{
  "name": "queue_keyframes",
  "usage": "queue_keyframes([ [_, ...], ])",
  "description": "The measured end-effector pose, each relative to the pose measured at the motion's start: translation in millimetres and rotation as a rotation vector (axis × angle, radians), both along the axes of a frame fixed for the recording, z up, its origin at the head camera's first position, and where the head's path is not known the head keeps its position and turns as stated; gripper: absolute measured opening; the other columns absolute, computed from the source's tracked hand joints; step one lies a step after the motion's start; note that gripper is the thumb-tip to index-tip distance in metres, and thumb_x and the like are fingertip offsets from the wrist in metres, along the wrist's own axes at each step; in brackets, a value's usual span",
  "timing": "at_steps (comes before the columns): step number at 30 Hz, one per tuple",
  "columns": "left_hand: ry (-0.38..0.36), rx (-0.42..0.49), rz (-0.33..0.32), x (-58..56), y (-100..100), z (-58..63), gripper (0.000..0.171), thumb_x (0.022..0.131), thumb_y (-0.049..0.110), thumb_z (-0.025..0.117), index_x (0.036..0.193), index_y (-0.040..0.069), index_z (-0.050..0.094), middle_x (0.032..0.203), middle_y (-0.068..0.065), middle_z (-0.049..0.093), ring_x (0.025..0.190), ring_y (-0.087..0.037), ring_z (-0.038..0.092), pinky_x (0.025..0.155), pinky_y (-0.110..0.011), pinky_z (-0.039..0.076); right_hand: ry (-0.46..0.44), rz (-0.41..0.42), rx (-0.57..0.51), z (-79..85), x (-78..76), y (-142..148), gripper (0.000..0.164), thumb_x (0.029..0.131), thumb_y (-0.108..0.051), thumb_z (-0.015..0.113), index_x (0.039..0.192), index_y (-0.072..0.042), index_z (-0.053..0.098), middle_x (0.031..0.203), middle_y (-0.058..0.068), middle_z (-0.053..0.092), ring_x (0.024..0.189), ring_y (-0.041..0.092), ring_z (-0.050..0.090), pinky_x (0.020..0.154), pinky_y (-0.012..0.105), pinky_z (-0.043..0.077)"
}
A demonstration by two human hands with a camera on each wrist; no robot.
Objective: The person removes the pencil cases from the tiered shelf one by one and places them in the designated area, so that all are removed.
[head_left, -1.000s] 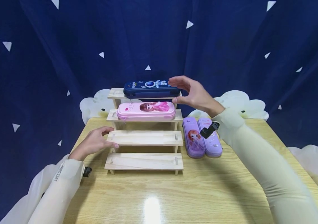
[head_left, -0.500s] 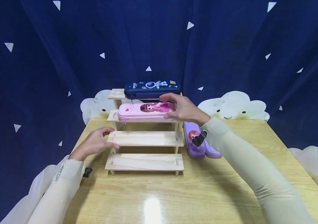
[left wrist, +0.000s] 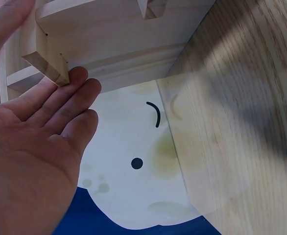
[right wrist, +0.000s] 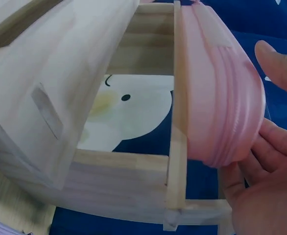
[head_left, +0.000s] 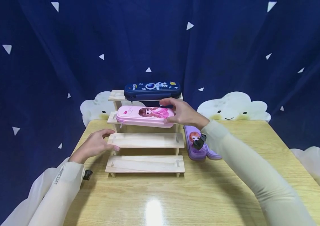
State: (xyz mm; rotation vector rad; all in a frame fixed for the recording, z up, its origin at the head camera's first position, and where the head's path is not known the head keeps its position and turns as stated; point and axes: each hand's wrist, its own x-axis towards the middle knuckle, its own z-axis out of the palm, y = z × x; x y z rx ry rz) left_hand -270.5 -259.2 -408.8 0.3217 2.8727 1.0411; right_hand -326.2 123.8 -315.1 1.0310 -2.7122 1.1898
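Note:
A stepped wooden rack (head_left: 145,139) stands on the table, with my left hand (head_left: 96,146) holding its left side at the second shelf from the bottom. In the left wrist view, the fingers (left wrist: 77,98) of that hand lie behind a rack leg. On the shelf second from the top is a pink pencil case (head_left: 131,114) with a doll picture, slightly skewed, its right end nearer the front. My right hand (head_left: 186,113) grips that right end, thumb at the front and fingers behind. A navy pencil case (head_left: 148,92) with an astronaut picture lies on the top shelf.
Right of the rack, a purple pencil case (head_left: 196,153) with a doll picture lies on the table (head_left: 205,194) beside a lilac pencil case (head_left: 214,155), both partly hidden by the right forearm. A dark blue curtain (head_left: 233,47) with white cloud shapes hangs behind.
My right hand has come down from the navy pencil case to the pink one's right end. The pink case's right end has shifted forward and slightly left. The left hand has stayed put.

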Motion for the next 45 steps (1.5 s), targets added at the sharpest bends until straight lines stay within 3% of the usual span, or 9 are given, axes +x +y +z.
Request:
queue_keyframes([
  [5, 0.003, -0.004, 0.002, -0.3, -0.2, -1.3, 0.087, 0.069, 0.046, 0.092, 0.138, 0.006, 0.057, 0.142, -0.02, 0.06, 0.133, -0.039, 0.055, 0.111, -0.056, 0.044, 0.009, 0.018, 0.009, -4.7, -0.2, -5.6, 0.079, 0.074, -0.015, 0.086, 0.144, -0.003, 0.052, 0.147, 0.014, 0.058, 0.14, 0.026, 0.052, 0.123, 0.043, 0.034],
  [10, 0.006, -0.013, 0.0, -0.6, 0.4, -1.6, 0.093, 0.066, 0.054, 0.091, 0.137, 0.006, 0.058, 0.141, -0.02, 0.061, 0.131, -0.039, 0.057, 0.11, -0.056, 0.045, -0.044, 0.002, 0.027, -8.4, 1.9, -9.2, 0.083, 0.073, -0.021, 0.085, 0.147, -0.006, 0.05, 0.149, 0.011, 0.056, 0.138, 0.026, 0.051, 0.122, 0.044, 0.034],
  [24, 0.003, -0.015, 0.003, 0.6, 0.8, 2.1, 0.091, 0.067, 0.052, 0.091, 0.138, 0.006, 0.057, 0.142, -0.02, 0.06, 0.133, -0.04, 0.055, 0.111, -0.057, 0.044, -0.18, -0.015, 0.012, -13.7, -1.2, -9.5, 0.088, 0.073, -0.023, 0.084, 0.151, -0.013, 0.045, 0.15, 0.011, 0.053, 0.131, 0.027, 0.051, 0.12, 0.049, 0.036],
  [35, 0.024, -0.012, -0.006, 2.9, 1.9, -1.2, 0.084, 0.071, 0.044, 0.091, 0.137, 0.004, 0.058, 0.139, -0.021, 0.062, 0.13, -0.04, 0.057, 0.11, -0.056, 0.045, -0.174, -0.116, -0.011, -20.9, -0.8, -11.1, 0.076, 0.072, -0.023, 0.085, 0.143, -0.018, 0.056, 0.147, 0.008, 0.058, 0.128, 0.024, 0.054, 0.118, 0.048, 0.038],
  [45, 0.036, -0.008, -0.005, 3.2, 1.0, -1.4, 0.082, 0.071, 0.041, 0.091, 0.136, 0.005, 0.058, 0.138, -0.02, 0.063, 0.13, -0.038, 0.058, 0.109, -0.055, 0.046, -0.143, -0.145, -0.014, -20.0, 7.2, -6.2, 0.07, 0.071, -0.026, 0.086, 0.136, -0.022, 0.06, 0.132, 0.007, 0.065, 0.114, 0.023, 0.057, 0.105, 0.041, 0.045],
])
